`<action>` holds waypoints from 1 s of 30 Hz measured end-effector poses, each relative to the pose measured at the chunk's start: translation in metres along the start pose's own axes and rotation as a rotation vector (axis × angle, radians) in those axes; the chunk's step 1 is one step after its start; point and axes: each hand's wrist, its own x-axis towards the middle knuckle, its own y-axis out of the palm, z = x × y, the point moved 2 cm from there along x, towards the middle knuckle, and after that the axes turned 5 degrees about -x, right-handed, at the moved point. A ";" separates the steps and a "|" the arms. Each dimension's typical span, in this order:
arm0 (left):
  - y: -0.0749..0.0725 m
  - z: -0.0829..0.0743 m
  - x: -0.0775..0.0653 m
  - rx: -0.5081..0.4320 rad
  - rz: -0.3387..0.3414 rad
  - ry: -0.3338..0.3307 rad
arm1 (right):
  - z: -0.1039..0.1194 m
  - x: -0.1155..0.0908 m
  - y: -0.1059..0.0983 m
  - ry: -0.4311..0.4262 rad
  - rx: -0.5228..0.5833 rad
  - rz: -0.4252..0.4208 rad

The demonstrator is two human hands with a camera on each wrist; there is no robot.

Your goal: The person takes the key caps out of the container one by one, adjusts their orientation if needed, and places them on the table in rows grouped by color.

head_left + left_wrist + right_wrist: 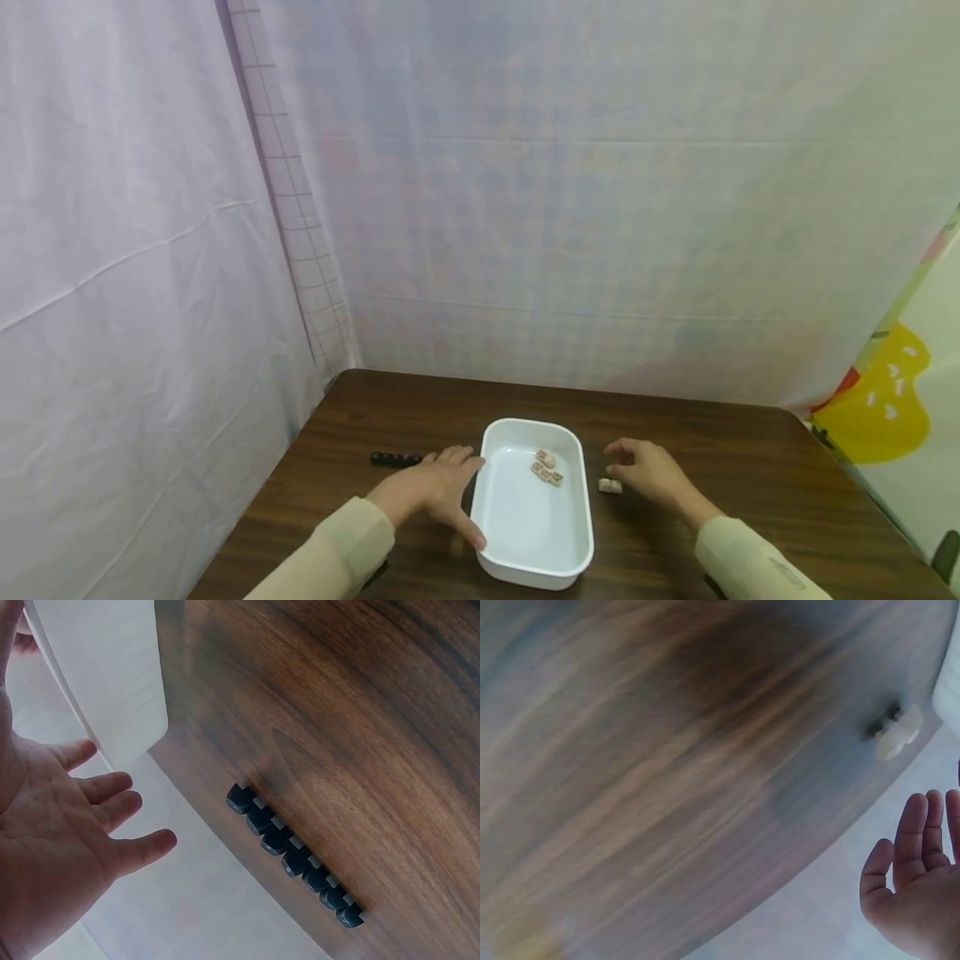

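A white rectangular tray (534, 537) stands on the table with several small beige pieces (546, 475), which look like keycaps, grouped near its right side. My left hand (438, 487) is at the tray's left rim, fingers spread and thumb beside the wall. Left of that hand lies a row of black keycap-like pieces (395, 459), also seen in the left wrist view (296, 859). To the right of the tray, two beige pieces (610, 486) sit side by side on the table. My right hand (651, 471) hovers beside them with loosely bent fingers; its thumb and index are outside the right wrist view.
The dark wood-grain table (675, 417) carries everything. White curtains (562, 208) hang behind it and at the left. A yellow shape (885, 408) on a hanging cloth shows past the table's right edge.
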 end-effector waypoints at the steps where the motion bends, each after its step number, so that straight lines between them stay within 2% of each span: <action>1: 0.000 0.000 0.000 -0.002 0.002 -0.001 | 0.003 0.001 0.000 0.001 0.005 -0.007; 11: 0.000 0.000 0.000 -0.001 -0.004 0.003 | 0.027 0.012 0.002 0.000 -0.005 -0.046; 22: 0.002 0.001 0.002 -0.001 -0.008 -0.004 | 0.051 0.025 0.020 0.014 -0.027 -0.047; 25: 0.001 0.001 0.002 0.003 -0.009 -0.003 | 0.056 0.028 0.025 0.001 -0.075 -0.049; 30: 0.001 0.000 0.002 0.006 -0.009 -0.005 | 0.063 0.034 0.037 0.014 -0.232 -0.028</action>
